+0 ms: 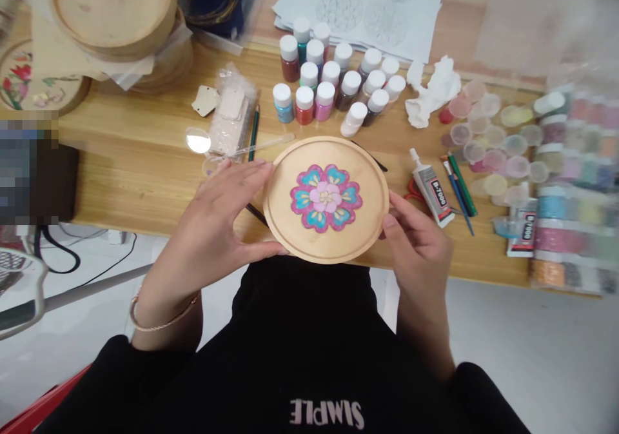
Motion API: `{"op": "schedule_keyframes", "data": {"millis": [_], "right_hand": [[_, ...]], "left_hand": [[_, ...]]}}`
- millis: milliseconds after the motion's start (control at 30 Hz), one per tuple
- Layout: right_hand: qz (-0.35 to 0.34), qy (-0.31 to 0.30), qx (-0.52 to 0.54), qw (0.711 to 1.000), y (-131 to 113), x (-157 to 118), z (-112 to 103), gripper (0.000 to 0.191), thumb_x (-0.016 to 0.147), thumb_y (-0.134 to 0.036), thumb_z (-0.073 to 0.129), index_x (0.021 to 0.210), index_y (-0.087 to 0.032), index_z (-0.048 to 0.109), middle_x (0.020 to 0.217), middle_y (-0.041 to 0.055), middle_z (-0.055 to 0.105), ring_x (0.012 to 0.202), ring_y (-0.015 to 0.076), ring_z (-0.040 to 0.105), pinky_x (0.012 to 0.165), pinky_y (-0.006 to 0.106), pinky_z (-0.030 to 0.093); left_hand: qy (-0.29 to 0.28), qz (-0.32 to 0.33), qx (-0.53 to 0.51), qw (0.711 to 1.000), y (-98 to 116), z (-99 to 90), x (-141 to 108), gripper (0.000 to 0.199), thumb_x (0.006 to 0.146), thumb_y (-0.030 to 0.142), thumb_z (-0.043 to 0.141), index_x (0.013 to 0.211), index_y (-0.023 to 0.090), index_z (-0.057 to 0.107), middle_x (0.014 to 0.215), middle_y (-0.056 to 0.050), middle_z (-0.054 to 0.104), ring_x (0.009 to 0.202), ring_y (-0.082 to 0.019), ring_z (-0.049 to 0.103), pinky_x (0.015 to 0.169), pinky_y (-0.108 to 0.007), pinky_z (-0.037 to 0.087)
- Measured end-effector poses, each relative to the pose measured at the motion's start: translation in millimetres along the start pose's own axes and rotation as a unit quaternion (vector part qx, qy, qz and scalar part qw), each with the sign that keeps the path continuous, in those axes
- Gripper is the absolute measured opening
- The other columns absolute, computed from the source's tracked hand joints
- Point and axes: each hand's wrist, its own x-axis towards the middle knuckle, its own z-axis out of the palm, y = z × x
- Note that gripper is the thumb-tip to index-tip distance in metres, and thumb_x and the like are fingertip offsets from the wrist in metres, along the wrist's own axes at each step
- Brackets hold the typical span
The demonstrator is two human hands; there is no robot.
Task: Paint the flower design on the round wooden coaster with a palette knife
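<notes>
A round wooden plaque (280,192) with a raised rim is held up at the table's front edge, close to my body. At its centre is a flower (326,197) in magenta, blue and pale pink. My left hand (217,211) grips the plaque's left rim, thumb below and fingers along the upper left side. On the right rim, my right hand (418,237) pinches with the thumb on top and the fingers partly hidden behind it. A dark thin stick shows partly from under the plaque.
Several white-capped paint bottles (304,105) stand behind the plaque. To the right lie a B-7000 glue tube (430,189), brushes (461,186), small cups (494,160) and boxed coloured material (561,240). Stacked wooden discs (113,8) are at the back left; printed sheets (358,15) lie behind the bottles.
</notes>
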Motion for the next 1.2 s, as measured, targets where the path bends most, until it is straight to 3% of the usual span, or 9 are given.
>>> {"op": "schedule_keyframes", "data": {"millis": [300, 533, 833, 1000, 1200], "right_hand": [[-0.009, -0.001, 0.002, 1.0, -2, 0, 0, 0.031, 0.089, -0.035, 0.071, 0.119, -0.03, 0.077, 0.082, -0.0012, 0.075, 0.066, 0.0116, 0.067, 0.061, 0.027, 0.062], [-0.017, 0.0, -0.018, 1.0, -1, -1, 0, 0.032, 0.09, -0.038, 0.069, 0.121, -0.03, 0.076, 0.083, -0.0004, 0.075, 0.067, 0.0127, 0.068, 0.062, 0.028, 0.062], [-0.043, 0.034, 0.039, 0.998, -9, -3, 2, 0.033, 0.09, -0.031, 0.072, 0.122, -0.033, 0.076, 0.088, 0.0003, 0.075, 0.072, 0.0141, 0.069, 0.063, 0.03, 0.063], [-0.067, 0.044, 0.009, 0.997, -11, -6, 3, 0.035, 0.092, -0.031, 0.069, 0.127, -0.034, 0.074, 0.091, 0.0019, 0.075, 0.074, 0.0165, 0.069, 0.064, 0.034, 0.063], [-0.07, 0.044, 0.013, 0.996, -12, -7, 4, 0.036, 0.092, -0.032, 0.069, 0.128, -0.034, 0.073, 0.093, 0.0024, 0.075, 0.076, 0.017, 0.068, 0.067, 0.036, 0.062]], "left_hand": [[0.012, 0.017, 0.004, 1.0, 1, -0.3, 0, 0.079, 0.086, 0.059, 0.074, 0.151, 0.024, 0.047, 0.145, -0.014, 0.064, 0.136, -0.033, 0.061, 0.124, -0.055, 0.039], [0.013, 0.011, 0.009, 1.0, 3, -3.6, 0, 0.078, 0.088, 0.061, 0.071, 0.153, 0.026, 0.045, 0.148, -0.012, 0.062, 0.136, -0.033, 0.06, 0.124, -0.056, 0.04], [0.036, 0.024, 0.034, 0.998, 8, -1.4, 4, 0.073, 0.091, 0.054, 0.07, 0.153, 0.026, 0.042, 0.149, -0.011, 0.061, 0.14, -0.032, 0.057, 0.124, -0.054, 0.04], [0.016, -0.015, 0.045, 0.999, 11, -2.7, 3, 0.071, 0.092, 0.056, 0.065, 0.154, 0.03, 0.04, 0.152, -0.007, 0.058, 0.141, -0.034, 0.055, 0.126, -0.059, 0.035], [0.013, -0.011, 0.04, 0.999, 11, -3.9, 2, 0.073, 0.093, 0.06, 0.064, 0.155, 0.032, 0.038, 0.153, -0.006, 0.058, 0.142, -0.033, 0.054, 0.127, -0.056, 0.034]]}}
